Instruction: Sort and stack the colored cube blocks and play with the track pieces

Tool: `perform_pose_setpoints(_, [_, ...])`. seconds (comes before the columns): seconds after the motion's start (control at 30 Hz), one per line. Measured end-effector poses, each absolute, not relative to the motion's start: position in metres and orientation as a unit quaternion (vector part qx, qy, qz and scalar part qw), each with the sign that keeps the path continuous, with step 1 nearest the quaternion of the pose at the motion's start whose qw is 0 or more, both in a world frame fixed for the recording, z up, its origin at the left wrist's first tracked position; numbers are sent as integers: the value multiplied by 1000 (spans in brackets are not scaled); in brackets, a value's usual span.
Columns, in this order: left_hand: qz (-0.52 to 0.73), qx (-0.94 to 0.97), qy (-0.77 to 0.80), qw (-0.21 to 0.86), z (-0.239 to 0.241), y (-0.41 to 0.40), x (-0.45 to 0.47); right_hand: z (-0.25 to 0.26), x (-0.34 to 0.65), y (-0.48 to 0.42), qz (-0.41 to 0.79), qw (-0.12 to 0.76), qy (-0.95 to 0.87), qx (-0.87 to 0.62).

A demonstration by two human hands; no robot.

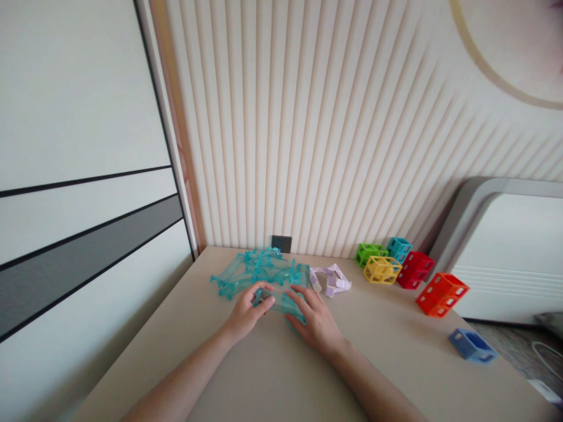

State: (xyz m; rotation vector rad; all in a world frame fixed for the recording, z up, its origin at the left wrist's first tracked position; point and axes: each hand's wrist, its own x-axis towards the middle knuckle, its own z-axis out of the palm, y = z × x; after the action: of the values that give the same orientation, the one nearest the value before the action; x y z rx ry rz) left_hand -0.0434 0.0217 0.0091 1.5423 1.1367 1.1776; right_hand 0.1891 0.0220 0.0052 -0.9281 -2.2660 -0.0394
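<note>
A translucent teal plastic piece (281,302) lies between my hands, low over the table. My left hand (247,309) pinches its left end between thumb and fingers; a small dark part shows near the thumb. My right hand (315,321) has its thumb and fingers around the right end, the fingertips partly covering it. Just beyond is a pile of similar teal plastic parts (253,266), long and curved, with clips at the ends. Right of these lies a jointed chain of pale purple pieces (333,281), close to my right fingers.
At the table's (264,381) right stand a green block frame (368,253), yellow block frame (382,269), teal block frame (399,249), red block (414,269), orange block (441,294) and blue block (471,345). A ribbed wall (281,117) with a dark socket (281,244) rises behind.
</note>
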Motion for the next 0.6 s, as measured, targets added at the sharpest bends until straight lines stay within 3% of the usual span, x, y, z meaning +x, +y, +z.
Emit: perform_pose_setpoints(0.6, [455, 656, 418, 432, 5, 20, -45, 12, 190, 21, 4, 348, -872, -343])
